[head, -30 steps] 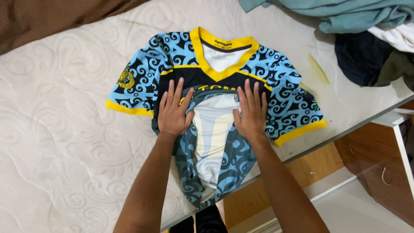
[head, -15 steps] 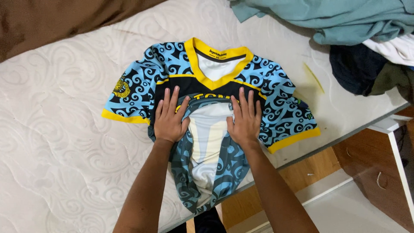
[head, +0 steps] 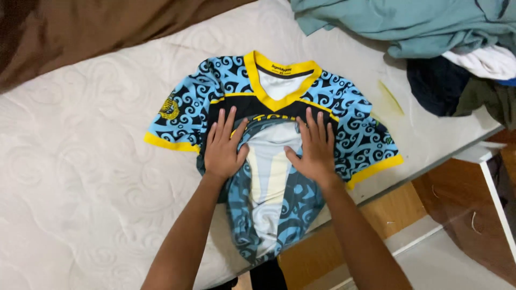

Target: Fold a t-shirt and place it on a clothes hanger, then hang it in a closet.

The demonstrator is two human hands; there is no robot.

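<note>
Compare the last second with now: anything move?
Barely. Both hands, left hand and right hand, stay pressed flat on the blue-and-black patterned jersey with yellow trim, its lower part folded up inside out. Nothing grasped or released. Only the view shifted slightly; the clothes pile is unchanged.

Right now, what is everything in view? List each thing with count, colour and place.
jersey: one, light blue and black swirl pattern with yellow collar and sleeve trim, flat on the mattress, its lower part folded up showing the white inside.
mattress: one, cream, quilted, under the jersey.
brown cloth: one, top left.
pile of clothes: several, teal, white, dark navy, top right.
wooden floor: brown, lower right.
left hand: flat on the jersey.
right hand: flat on the jersey.
</note>
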